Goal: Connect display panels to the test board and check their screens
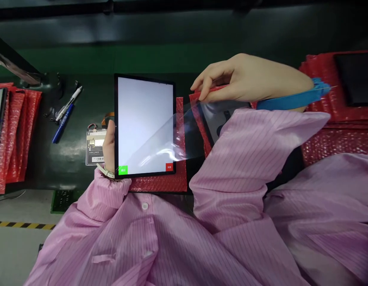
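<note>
My left hand (109,147) grips the left edge of a tablet screen (145,115), its fingers hidden behind the panel. The display is lit plain white, with a green box at lower left and a red one at lower right. Pinched between the thumb and fingers of my right hand (228,81) is the corner of a clear protective film (184,137). The film bends away from the screen and still lies over its lower part. Red bubble wrap (160,184) lies under the tablet screen. Beside my left hand is a circuit board with a battery label (93,149).
A blue marker (62,124) and a white pen (69,103) lie at left on the dark green bench. Red bubble-wrap pouches with panels are stacked at far left (27,131) and far right (317,95). Another panel (213,119) rests partly behind my right sleeve.
</note>
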`<state>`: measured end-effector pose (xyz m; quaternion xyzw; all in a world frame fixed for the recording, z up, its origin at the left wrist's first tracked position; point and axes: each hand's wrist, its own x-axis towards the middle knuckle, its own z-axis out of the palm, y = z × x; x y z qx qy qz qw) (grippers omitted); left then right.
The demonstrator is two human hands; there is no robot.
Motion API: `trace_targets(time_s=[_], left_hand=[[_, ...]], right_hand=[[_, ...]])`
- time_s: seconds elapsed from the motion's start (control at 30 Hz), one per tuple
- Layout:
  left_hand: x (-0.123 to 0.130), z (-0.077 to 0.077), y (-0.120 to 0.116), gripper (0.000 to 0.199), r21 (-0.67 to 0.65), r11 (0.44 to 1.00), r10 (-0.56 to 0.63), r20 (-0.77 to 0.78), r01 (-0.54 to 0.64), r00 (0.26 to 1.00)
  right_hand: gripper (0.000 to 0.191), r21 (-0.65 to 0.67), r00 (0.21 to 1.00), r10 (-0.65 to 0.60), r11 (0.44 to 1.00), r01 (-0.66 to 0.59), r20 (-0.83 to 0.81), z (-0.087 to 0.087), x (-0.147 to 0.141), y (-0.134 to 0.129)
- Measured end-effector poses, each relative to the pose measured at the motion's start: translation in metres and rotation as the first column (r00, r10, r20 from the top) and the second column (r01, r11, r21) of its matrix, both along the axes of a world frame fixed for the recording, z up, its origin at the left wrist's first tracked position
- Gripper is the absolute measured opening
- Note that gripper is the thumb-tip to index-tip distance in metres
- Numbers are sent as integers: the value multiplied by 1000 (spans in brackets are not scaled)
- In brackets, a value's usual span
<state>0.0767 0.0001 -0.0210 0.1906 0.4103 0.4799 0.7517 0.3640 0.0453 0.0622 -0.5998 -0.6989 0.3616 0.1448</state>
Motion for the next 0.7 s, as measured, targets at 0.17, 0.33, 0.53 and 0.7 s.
trace_targets(time_s=[0.17,0.33,0.53,0.7], left_hand=[[-3,-10,0,47,97,995,10,-109,1,994],[0,-5,-3,51,79,996,-50,17,49,999],[2,1,-5,54,48,997,-59,41,57,997],[3,1,-6,55,66,996,-62,-34,64,998]], right_hand=[[27,103,994,-27,994,38,-105,-11,5,4],[17,147,981,38,989,-9,-191,-24,20,11],[16,227,976,18,973,33,-217,-27,16,12],[36,220,980,-66,970,107,-187,-22,5,11]])
